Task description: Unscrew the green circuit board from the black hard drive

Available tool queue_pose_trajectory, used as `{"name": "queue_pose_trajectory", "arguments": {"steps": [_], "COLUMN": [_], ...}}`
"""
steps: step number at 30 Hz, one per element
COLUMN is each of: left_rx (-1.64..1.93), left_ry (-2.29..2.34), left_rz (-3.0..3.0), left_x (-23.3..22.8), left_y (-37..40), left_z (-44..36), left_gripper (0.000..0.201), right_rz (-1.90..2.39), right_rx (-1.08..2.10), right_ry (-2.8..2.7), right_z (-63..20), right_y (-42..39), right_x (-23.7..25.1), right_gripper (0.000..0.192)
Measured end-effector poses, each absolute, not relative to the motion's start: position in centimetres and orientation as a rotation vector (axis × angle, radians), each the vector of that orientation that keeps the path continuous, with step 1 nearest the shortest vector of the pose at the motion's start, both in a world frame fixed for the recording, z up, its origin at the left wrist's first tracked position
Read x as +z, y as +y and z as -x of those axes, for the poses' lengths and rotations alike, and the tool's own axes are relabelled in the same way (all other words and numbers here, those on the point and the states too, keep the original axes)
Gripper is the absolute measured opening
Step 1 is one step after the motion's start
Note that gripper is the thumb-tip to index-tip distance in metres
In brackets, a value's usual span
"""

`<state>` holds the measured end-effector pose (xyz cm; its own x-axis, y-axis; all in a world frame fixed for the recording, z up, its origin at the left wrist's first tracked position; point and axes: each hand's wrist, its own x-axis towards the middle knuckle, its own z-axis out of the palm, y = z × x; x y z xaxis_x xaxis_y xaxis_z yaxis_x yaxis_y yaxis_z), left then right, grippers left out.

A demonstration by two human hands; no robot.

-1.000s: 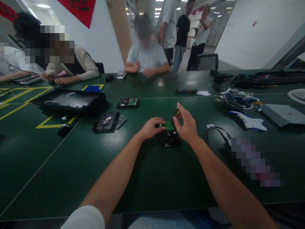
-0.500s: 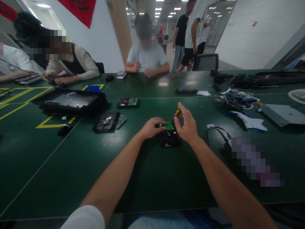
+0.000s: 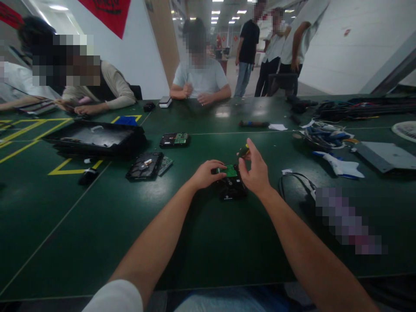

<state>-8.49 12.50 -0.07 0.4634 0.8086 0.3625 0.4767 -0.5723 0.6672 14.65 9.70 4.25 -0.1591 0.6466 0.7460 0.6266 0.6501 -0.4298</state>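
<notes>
Hard drive [image 3: 232, 189] on the tabletop [image 3: 208, 242], centre of frame, between both hands.

From my remote view: the drive's long axis appears to run away from the wearer, up the frame, with its green circuit board [image 3: 232, 170] at the far end. Left hand [image 3: 208, 174] nearer: fingers curled over the upper-left edge, thumb apart from them; I can't tell whether it grips or merely rests. Right hand [image 3: 256, 171] at upper right, thumb and fingers pinching a yellow-and-dark screwdriver handle [image 3: 243, 151]; tip hidden, contact with the drive unclear. The relation I'd watch: that handle stands just beyond the drive's far right corner. Left of centre, another hard drive [image 3: 144, 166] lies beside a loose circuit board [image 3: 166, 166].
</notes>
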Motion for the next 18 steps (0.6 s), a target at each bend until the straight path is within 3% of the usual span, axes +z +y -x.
{"name": "queue_pose_trajectory", "arguments": {"steps": [18], "left_rx": [0.894], "left_ry": [1.087], "left_rz": [-2.219], "left_x": [0.1], "left_y": [12.44], "left_z": [8.54], "left_gripper": [0.034], "right_rz": [1.022], "right_rx": [-0.004], "right_ry": [-1.841], "right_z": [-14.6], "right_y": [9.48], "right_x": [4.48], "right_gripper": [0.063]}}
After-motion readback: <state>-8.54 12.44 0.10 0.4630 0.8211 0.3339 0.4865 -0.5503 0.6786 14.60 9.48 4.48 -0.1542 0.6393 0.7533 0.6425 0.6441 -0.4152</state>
